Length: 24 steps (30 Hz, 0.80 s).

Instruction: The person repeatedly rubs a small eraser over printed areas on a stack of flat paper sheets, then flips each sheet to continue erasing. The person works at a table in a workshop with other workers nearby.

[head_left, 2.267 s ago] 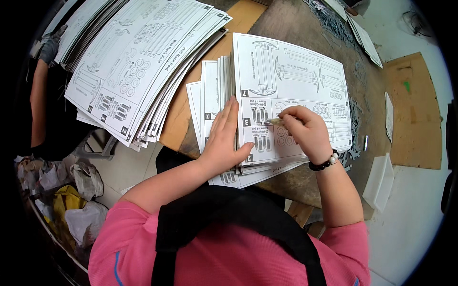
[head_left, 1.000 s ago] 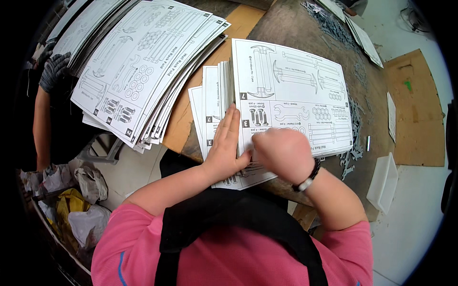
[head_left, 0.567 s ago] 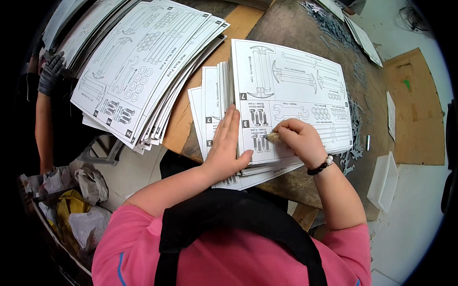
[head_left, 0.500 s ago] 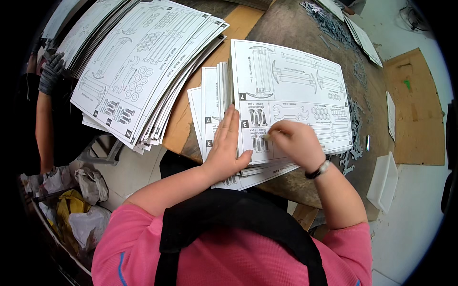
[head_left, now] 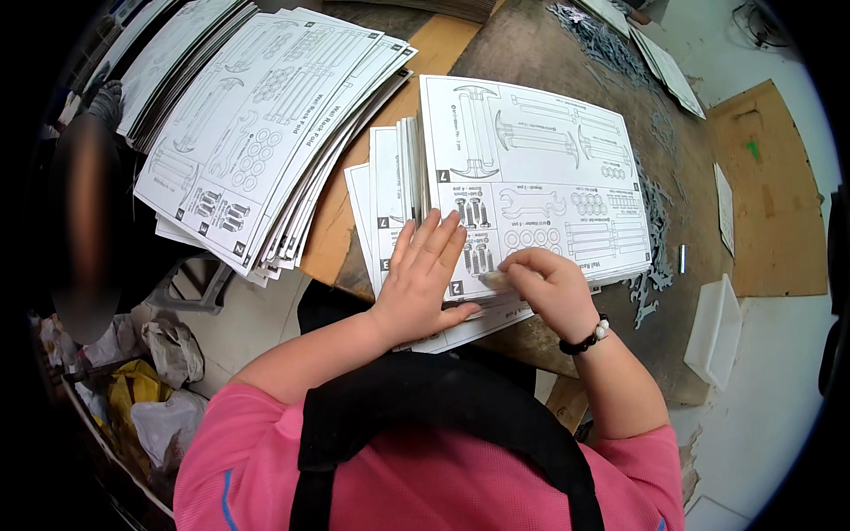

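Leaning stack [head_left: 257,133]: left of the main stack [head_left: 531,181], we find cards fanned unevenly, with near corners overhanging the table [head_left: 496,53]. A knock could, in our judgement, slide the upper ones off.

Lower cards [head_left: 382,173]: we note these jutting from the left side of the main stack, out of line with it. Such uneven support could let the pile shift under pressure.

Left hand [head_left: 421,270]: laid flat over the left edge of the main stack, fingers slightly apart, thumb spread wide. We judge that a sideways push could skew the cards.

Main stack: on the table, between and beneath both hands. Its layers look imperfectly squared to us, so slippage is possible.

Right hand [head_left: 549,288]: above the near edge of the main stack, thumb and fingers pinched on a pale piece [head_left: 494,280] we cannot identify. A slack grip could drop it; a hard scrape could mark the print.

Metal wrenches [head_left: 660,274]: scattered just right of the main stack. Should the pile creep over them, we consider snagging likely.

Metal cylinder [head_left: 682,258]: right of the main stack, beyond the wrenches. It could roll if bumped.

White tray [head_left: 711,332]: right of the main stack, toward its near side, beside the table's edge. A stray elbow could tip it.
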Motion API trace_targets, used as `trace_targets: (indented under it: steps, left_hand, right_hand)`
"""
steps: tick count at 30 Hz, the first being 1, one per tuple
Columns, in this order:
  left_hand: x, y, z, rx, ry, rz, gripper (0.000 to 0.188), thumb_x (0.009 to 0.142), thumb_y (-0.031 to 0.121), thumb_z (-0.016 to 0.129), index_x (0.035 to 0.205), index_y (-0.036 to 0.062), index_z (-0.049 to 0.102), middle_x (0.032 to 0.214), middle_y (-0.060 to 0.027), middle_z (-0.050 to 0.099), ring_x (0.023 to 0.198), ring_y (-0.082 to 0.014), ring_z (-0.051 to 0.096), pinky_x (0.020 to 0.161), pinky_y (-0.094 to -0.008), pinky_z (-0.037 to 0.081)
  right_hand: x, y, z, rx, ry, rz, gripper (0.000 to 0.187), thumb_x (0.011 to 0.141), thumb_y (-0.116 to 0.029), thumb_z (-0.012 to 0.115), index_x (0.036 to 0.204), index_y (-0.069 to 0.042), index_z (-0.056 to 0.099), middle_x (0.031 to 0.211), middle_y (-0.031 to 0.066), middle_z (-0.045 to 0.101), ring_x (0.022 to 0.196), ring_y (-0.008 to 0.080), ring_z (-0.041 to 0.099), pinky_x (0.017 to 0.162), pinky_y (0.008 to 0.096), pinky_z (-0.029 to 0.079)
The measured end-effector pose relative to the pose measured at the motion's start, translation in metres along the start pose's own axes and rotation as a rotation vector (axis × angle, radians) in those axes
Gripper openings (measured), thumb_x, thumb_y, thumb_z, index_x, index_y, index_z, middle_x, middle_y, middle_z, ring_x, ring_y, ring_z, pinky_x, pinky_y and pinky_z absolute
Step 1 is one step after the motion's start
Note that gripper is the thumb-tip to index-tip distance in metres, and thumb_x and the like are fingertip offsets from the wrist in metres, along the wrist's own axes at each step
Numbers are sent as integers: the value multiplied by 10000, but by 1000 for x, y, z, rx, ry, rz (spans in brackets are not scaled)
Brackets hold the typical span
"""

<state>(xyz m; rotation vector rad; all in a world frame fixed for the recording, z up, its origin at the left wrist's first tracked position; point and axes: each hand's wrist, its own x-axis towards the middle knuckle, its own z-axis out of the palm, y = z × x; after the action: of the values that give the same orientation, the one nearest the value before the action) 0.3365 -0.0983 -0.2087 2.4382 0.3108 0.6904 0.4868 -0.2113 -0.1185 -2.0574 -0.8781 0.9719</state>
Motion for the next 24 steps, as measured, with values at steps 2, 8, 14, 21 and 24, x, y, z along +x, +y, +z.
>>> trace_targets:
  steps: [2, 8, 14, 21, 24]
  left_hand:
    - [-2, -1, 3, 26, 6, 7, 906, 630, 366, 716, 1294, -57, 268, 1360, -212, 261, 1274, -408, 201, 1018, -540, 153]
    - [-2, -1, 7, 9, 15, -10, 892, 628, 333, 720, 1299, -46, 270, 1337, -200, 298, 1258, -410, 231, 1007, -549, 172]
    - [0, 1, 3, 56, 14, 4, 879, 631, 331, 717, 1295, -44, 280, 1330, -197, 311, 1252, -408, 245, 1008, -544, 175]
    - [1, 3, 2, 88, 1, 0, 862, 644, 349, 706, 1282, -61, 296, 1325, -201, 319, 1250, -405, 251, 1012, -541, 167]
    - [1, 3, 4, 79, 8, 8, 867, 643, 352, 704, 1284, -62, 293, 1325, -203, 319, 1250, -408, 250, 1014, -539, 165]
  right_hand:
    - [3, 1, -1, 65, -34, 118, 187, 808, -162, 540, 886, -19, 628, 745, 57, 627, 613, 108, 557, 580, 244, 452]
    - [6, -12, 18, -669, 75, -426, 136, 772, -174, 529, 749, -54, 589, 693, 124, 601, 567, 256, 582, 476, 332, 446]
    - [-3, -10, 12, -539, 110, -425, 103, 769, -134, 538, 780, -58, 607, 663, 92, 610, 600, 244, 600, 532, 303, 474]
    - [2, 9, -11, -29, 46, 58, 198, 796, -175, 549, 892, -24, 633, 784, 88, 642, 652, 154, 595, 613, 275, 465]
    - [6, 10, -13, -65, 4, 67, 210, 785, -189, 542, 882, -27, 634, 786, 92, 644, 645, 201, 601, 594, 290, 465]
